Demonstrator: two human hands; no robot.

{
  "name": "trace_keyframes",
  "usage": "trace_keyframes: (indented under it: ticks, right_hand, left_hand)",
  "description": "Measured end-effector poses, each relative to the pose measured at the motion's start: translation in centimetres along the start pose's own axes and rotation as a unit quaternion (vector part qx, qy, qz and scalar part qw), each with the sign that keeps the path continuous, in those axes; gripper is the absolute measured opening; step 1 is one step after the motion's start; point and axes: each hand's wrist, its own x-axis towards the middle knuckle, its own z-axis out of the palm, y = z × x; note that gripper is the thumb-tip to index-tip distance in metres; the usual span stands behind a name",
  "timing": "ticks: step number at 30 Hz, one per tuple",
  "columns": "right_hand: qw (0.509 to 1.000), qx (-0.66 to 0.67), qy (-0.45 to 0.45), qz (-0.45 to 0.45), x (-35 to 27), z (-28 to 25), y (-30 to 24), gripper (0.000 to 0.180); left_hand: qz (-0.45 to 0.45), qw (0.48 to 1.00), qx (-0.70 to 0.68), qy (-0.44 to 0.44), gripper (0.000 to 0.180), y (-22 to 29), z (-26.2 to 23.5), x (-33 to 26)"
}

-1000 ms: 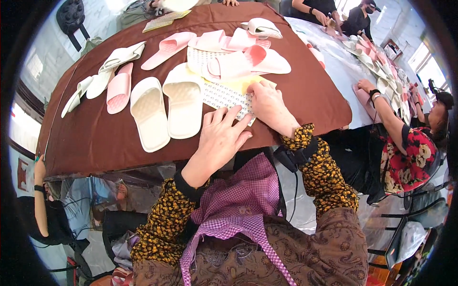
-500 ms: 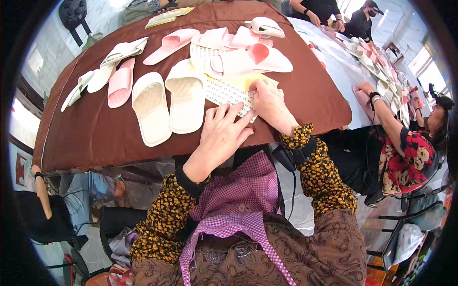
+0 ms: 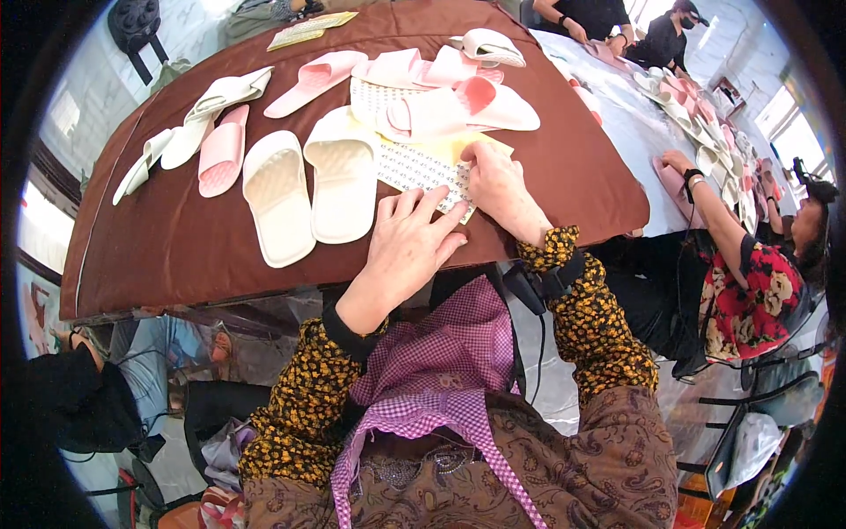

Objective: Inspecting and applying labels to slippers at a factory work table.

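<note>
My left hand lies with fingers spread over the lower edge of a white sticker sheet printed in rows. Against the sheet's right part, my right hand has its fingers bent and pinched together; whatever is between the fingertips is hidden. A yellow sheet shows just beyond the printed one. Left of my hands, two cream slippers stand side by side, the nearer-left slipper and the right slipper touching the sheet's edge. A pink slipper and a white one lie over the sheets' far side.
More pink and white slippers lie on the brown-covered table, including a pink slipper at left. Yellowish sheets rest at the far edge. At right, people handle slippers at a pale table; another person sits at left.
Both my hands stay almost where they were on the sheet. At the left, the neighbouring person's arm has lowered toward the body.
</note>
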Motion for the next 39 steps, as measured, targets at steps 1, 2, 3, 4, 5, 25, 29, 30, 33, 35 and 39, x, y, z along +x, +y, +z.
trace_keyframes:
  ticks: [1,2,3,4,5,25,29,30,33,35,39]
  right_hand:
    - [0.999,-0.024,0.021,-0.01,0.0,0.1,0.0,0.016]
    - [0.998,-0.048,0.037,-0.014,0.0,0.2,0.0,0.016]
    - [0.998,-0.047,0.042,-0.018,0.0,0.2,0.0,0.016]
    - [0.998,-0.055,0.038,-0.021,0.0,0.2,0.0,0.016]
    - [0.997,-0.067,0.031,-0.019,0.0,0.1,0.0,0.016]
    - [0.999,-0.042,-0.025,0.005,0.0,-0.5,-0.2,0.017]
    - [0.999,0.034,0.039,-0.001,0.0,-0.1,0.2,0.014]
    - [0.999,0.032,0.041,-0.005,0.1,-0.1,0.3,0.014]
    - [0.994,0.082,0.073,-0.014,0.4,-0.4,0.1,0.014]
    - [0.985,0.164,0.053,0.018,0.6,-1.4,-0.4,0.014]
    - [0.977,0.2,0.029,-0.069,1.3,-3.7,-3.2,0.016]
  left_hand:
    - [-0.001,1.0,0.002,0.001,0.041,0.0,0.0,0.0]
    - [0.0,1.0,0.003,0.004,0.041,0.0,0.0,0.0]
    - [0.003,1.0,0.002,0.006,0.04,0.0,0.0,0.0]
    - [0.003,1.0,0.004,0.006,0.04,0.0,0.0,0.0]
    - [-0.001,1.0,-0.001,0.003,0.04,0.0,0.0,0.1]
    - [0.014,1.0,0.008,0.023,0.039,0.0,0.1,0.1]
    - [0.011,1.0,0.008,0.019,0.039,-0.1,0.2,0.0]
    - [0.01,1.0,0.005,0.018,0.039,-0.1,0.3,0.0]
    - [0.002,1.0,-0.011,0.008,0.042,-0.2,0.2,-0.1]
    - [0.005,1.0,-0.012,0.011,0.042,-0.2,0.0,0.0]
    - [-0.019,0.993,-0.089,0.071,0.045,-0.2,-1.1,-0.3]
